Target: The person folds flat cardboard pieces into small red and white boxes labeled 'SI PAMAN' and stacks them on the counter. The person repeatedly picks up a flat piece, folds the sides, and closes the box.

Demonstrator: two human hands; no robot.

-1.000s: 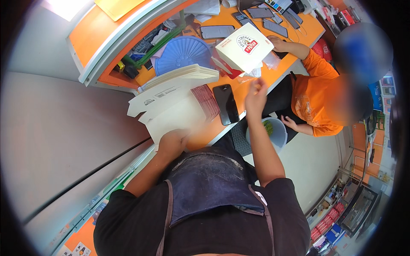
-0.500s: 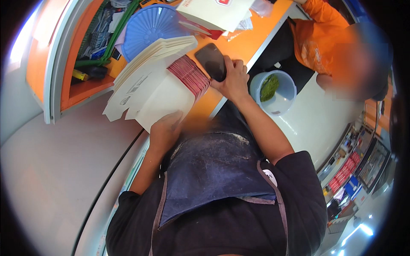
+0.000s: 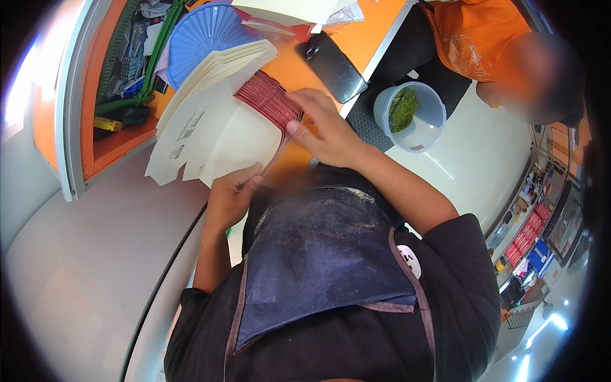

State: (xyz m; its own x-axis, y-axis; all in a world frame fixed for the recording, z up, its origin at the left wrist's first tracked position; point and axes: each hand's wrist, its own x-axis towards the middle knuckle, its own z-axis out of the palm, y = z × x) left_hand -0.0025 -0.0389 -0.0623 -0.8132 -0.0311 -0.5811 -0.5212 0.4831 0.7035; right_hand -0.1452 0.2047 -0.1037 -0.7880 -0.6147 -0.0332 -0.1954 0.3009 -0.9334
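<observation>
A thick stack of flat, folded cardboard boxes (image 3: 219, 143), cream with dark red edges, leans fanned out over the orange counter. At its near lower edge my left hand (image 3: 230, 196) is closed, pinching the card between thumb and fingers. My right hand (image 3: 328, 130) is at the stack's right side, its thumb and bent fingers around the red edges (image 3: 268, 99). Beyond that hand, a dark phone (image 3: 332, 67) lies flat near the counter's right edge, touched by neither hand.
A blue ribbed round lid or basket (image 3: 207, 38) and a cream box (image 3: 296, 9) stand behind the stack. A green crate (image 3: 137, 54) sits in the orange cabinet at left. To the right, a person in orange (image 3: 474, 41) is beside a translucent bucket (image 3: 414, 121) holding something green.
My right hand has let go of the phone and moved left to the red edges of the boxes. The phone now lies farther to the right on the counter. My left hand keeps its grip.
</observation>
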